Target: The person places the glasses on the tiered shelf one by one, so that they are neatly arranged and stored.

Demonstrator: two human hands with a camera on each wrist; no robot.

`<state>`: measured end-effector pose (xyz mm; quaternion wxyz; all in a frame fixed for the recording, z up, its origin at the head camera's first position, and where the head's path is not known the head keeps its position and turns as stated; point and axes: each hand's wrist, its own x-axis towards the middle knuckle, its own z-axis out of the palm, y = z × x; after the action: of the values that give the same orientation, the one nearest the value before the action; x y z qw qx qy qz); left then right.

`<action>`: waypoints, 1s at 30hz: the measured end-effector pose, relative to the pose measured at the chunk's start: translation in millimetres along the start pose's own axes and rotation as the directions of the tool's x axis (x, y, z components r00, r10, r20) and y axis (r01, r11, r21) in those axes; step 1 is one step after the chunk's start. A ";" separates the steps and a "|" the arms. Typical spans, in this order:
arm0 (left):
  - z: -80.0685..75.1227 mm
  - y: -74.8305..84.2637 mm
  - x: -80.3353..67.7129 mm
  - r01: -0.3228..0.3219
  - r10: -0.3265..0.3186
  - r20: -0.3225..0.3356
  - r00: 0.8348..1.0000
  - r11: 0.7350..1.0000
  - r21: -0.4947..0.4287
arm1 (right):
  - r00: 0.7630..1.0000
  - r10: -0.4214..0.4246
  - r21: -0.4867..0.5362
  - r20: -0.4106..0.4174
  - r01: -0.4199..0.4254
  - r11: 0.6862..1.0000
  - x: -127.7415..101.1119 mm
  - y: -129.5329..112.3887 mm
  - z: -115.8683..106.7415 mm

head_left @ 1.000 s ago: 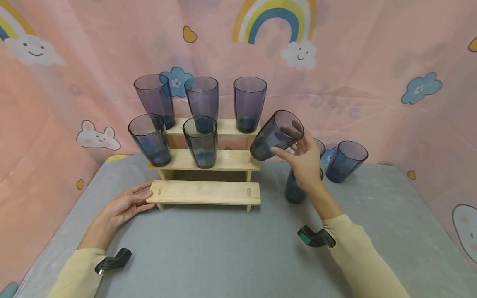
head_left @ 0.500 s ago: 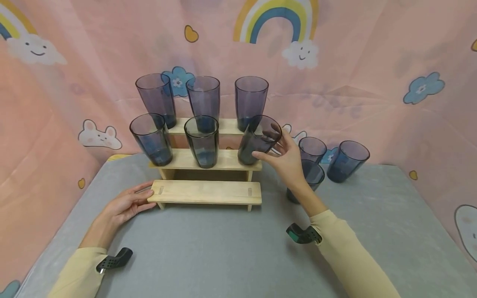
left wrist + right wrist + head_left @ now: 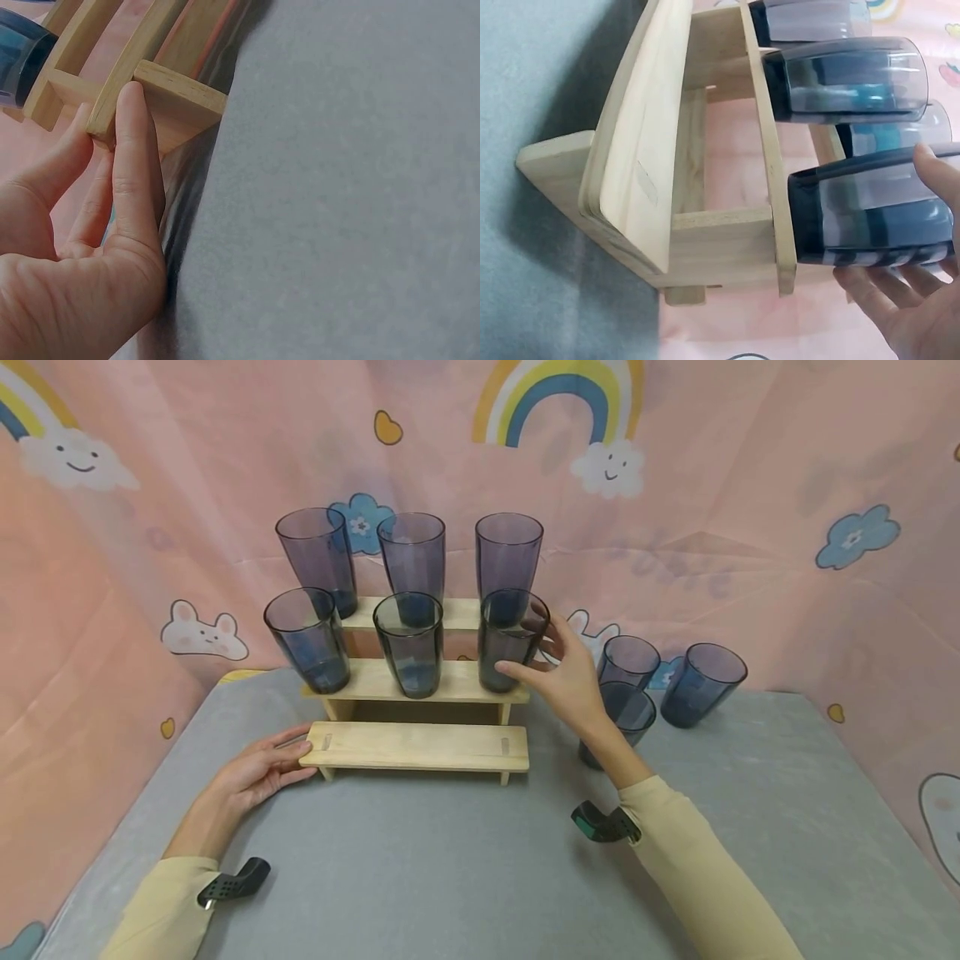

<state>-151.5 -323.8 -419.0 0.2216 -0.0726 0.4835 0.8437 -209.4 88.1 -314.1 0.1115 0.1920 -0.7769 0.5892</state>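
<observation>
On the three-tiered pale wooden step rack at the back edge of the grey worktop, three tinted purple-grey glass tumblers fill the top step. The middle step now carries three as well: its right-end tumbler stands upright on the board, the right hand curled round its side. The left hand, fingers straight, is pressed against the bottom step's left end. That step is bare, and three more tumblers wait near the worktop's back right corner.
</observation>
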 end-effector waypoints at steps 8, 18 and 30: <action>0.5 -0.4 0.7 0.001 -0.001 -0.021 1.000 1.000 0.001 | 0.998 0.032 -0.060 0.061 -0.029 0.998 9.3 22.3 -4.0; 0.8 -2.4 0.8 0.008 -0.008 -0.045 0.999 1.000 0.002 | 0.994 0.046 -0.084 0.098 -0.038 0.996 8.8 19.3 -4.7; 1.5 -2.1 1.6 0.004 -0.004 -0.046 0.999 1.000 0.000 | 0.972 0.071 -0.252 0.223 -0.012 0.968 0.4 11.7 -34.5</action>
<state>-151.8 -321.1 -420.4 0.2123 -0.0929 0.4884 0.8413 -216.6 123.8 -314.5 0.0315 0.2271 -0.8562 0.4629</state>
